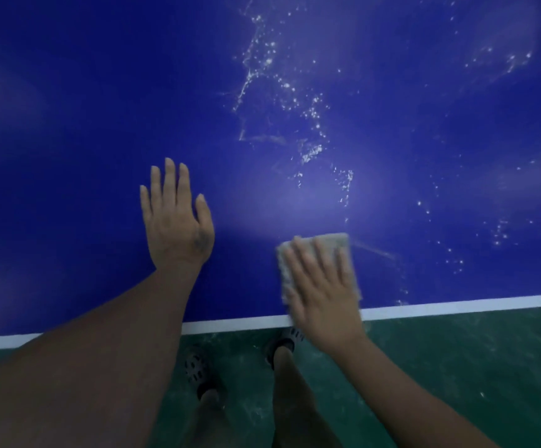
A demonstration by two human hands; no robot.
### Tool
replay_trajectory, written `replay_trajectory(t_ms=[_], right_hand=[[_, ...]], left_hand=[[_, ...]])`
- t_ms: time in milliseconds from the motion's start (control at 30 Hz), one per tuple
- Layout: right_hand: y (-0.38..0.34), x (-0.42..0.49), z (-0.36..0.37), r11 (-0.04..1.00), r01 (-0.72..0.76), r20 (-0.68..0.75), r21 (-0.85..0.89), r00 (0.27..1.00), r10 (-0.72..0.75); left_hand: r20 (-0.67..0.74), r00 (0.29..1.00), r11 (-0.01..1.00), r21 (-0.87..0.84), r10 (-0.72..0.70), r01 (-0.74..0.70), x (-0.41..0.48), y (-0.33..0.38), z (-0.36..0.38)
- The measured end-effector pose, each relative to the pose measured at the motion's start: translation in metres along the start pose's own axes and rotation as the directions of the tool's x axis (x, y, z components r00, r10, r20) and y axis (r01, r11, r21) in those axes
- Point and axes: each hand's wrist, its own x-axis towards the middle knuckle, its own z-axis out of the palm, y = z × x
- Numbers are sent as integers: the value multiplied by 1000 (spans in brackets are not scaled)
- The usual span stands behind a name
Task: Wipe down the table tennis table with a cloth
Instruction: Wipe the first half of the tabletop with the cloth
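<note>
The cloth, a pale grey folded rectangle, lies under the right hand, whose straight fingers press it onto the blue desk. The left hand rests flat beside, fingers straight. White specks glisten beyond the right hand.

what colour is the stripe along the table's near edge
White: the painted edge stripe borders the deep blue table tennis table top; head view.

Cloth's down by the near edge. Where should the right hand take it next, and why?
Probably slide the cloth forward: the right hand presses it flat near the white edge line, and white droplets speckle the blue table just beyond it.
</note>
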Motion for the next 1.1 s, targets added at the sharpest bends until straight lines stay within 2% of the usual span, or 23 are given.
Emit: replay_trajectory(t_ms=[67, 133, 233, 300, 400, 500, 567, 633, 700, 733, 767, 833, 933, 1000, 1100], right_hand=[[-29, 41, 5, 991, 118, -43, 62, 992, -115], [-38, 77, 5, 986, 139, -81, 91, 988, -131], [-10, 100, -2, 988, 135, -84, 68, 988, -129], [31, 94, -10, 999, 30, -77, 29, 997, -27], [91, 69, -23, 969, -248, -77, 7, 966, 248], [84, 67, -25, 912, -410, -46, 3, 911, 410], [50, 79, -20, 931, -365, -52, 5, 930, 364], [25, 91, -12, 976, -215, -57, 20, 975, 215], [28, 100, -10, 998, -65, -63, 13, 996, 65], [40, 102, -12, 999, -36, -63, 1, 997, 36], [54, 101, -14, 998, -57, -67, -12, 996, 56], [86, 94, -21, 974, -226, -75, -16, 972, 225], [99, 74, -27, 871, -491, -73, 11, 868, 491], [70, 73, -25, 858, -513, -74, -20, 857, 511], [8, 99, -17, 924, -379, -57, -39, 925, 377]], left_hand=[[-12, 1000, 1000, 5, 3, -3, 0, -2, 2], [-27, 999, 1000, 18, 19, -18, 0, -4, 4], [-20, 1000, 1000, 9, 21, -21, 1, -3, 4], [-12, 1000, 1000, 0, 9, -9, 1, -1, 2], [-5, 1000, 1000, 1, 8, -8, 0, -2, 2], [-1, 1000, 1000, 5, 12, -12, 1, -4, 3], [2, 1000, 1000, 3, 8, -8, 1, -4, 3], [-3, 1000, 1000, 2, 9, -9, 1, -4, 2], [-11, 1000, 1000, -8, 13, -13, 1, -4, 3], [-12, 1000, 1000, -9, 14, -14, 1, -4, 3], [-10, 1000, 1000, -5, 13, -13, 1, -5, 3], [-6, 1000, 1000, 3, 8, -8, 2, -4, 2], [11, 1000, 1000, 0, 8, -8, 2, -3, 1], [30, 1000, 1000, 4, 5, -5, 3, -3, 0], [44, 999, 1000, 3, -6, 5, 3, -4, 0]])
